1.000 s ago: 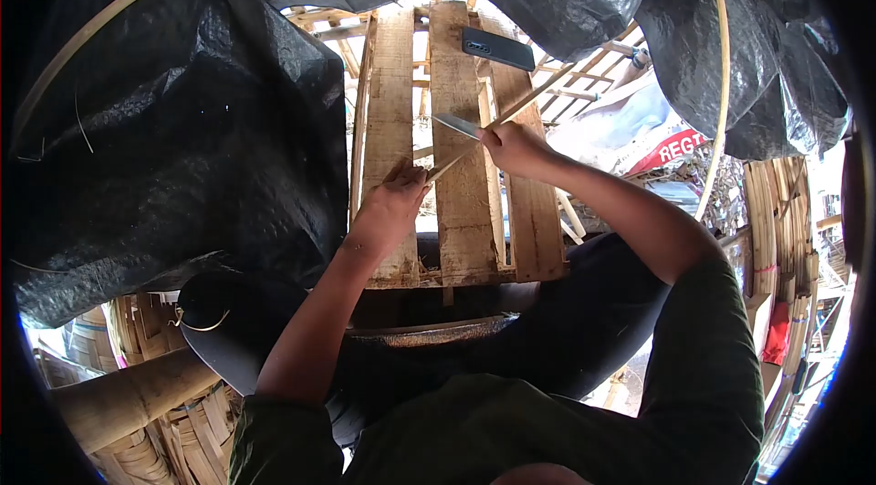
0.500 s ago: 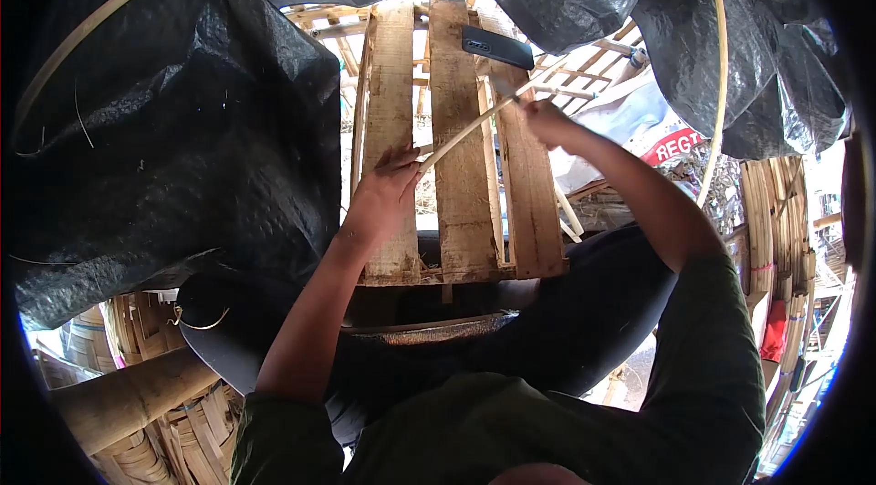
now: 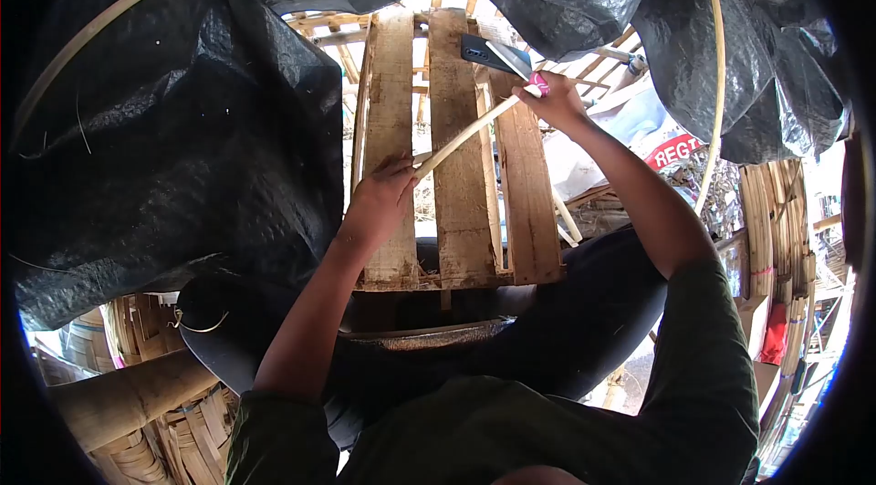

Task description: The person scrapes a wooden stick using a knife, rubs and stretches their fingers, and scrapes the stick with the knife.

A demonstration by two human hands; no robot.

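A thin pale wooden strip (image 3: pixel 467 135) slants over the slatted wooden bench (image 3: pixel 464 229). Its lower end is in my left hand (image 3: pixel 381 198), fingers closed round it above the left slat. At the upper end my right hand (image 3: pixel 555 104) is closed on a knife (image 3: pixel 508 60) with a pink part at its handle. The blade points up and left, over a dark phone (image 3: pixel 474 49) lying on the slats. The strip's far end meets my right hand; whether its fingers also touch the strip is hard to tell.
Black plastic sheeting (image 3: pixel 182 138) hangs at the left and across the top. A thick bamboo pole (image 3: pixel 132 398) lies at the lower left. Bundled bamboo strips (image 3: pixel 771 229) stand at the right, near a white sack with red print (image 3: pixel 677 149). My legs flank the bench.
My right hand has moved up and right along the strip with the knife, whose blade now overlaps the phone. My left hand has stayed nearly in place on the strip.
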